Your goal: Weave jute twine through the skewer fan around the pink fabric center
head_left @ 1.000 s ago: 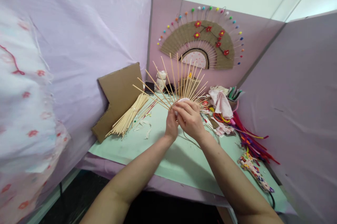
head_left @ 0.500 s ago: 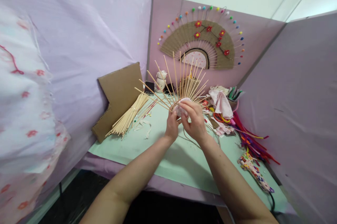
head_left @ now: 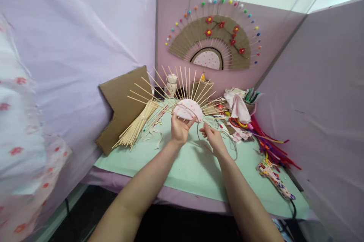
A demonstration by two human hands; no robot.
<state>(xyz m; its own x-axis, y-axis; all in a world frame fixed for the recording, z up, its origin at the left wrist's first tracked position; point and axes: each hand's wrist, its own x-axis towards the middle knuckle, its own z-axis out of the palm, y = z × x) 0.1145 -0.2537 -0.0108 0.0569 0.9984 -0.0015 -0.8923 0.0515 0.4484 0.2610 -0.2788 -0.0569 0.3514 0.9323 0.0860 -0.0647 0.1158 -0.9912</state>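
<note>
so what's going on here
Someone's left grip holds a pink half-disc with sticks fanning out around its curved edge. A cord runs across its front and hangs down, with the right grip nearby; whether that grip holds it is unclear. A stick bundle lies on the table, and a decorated fan hangs behind.

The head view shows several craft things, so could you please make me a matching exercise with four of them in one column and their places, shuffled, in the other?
Things:
1. Spotted half-disc
2. Bundle of pale sticks
3. Large fan with red flowers
4. Multicoloured corded object

Places:
A. At the right end of the green table
B. Up against the pink back panel
C. Held in the left hand
D. Beside the brown cardboard

Right pairs: 1-C, 2-D, 3-B, 4-A.
</note>
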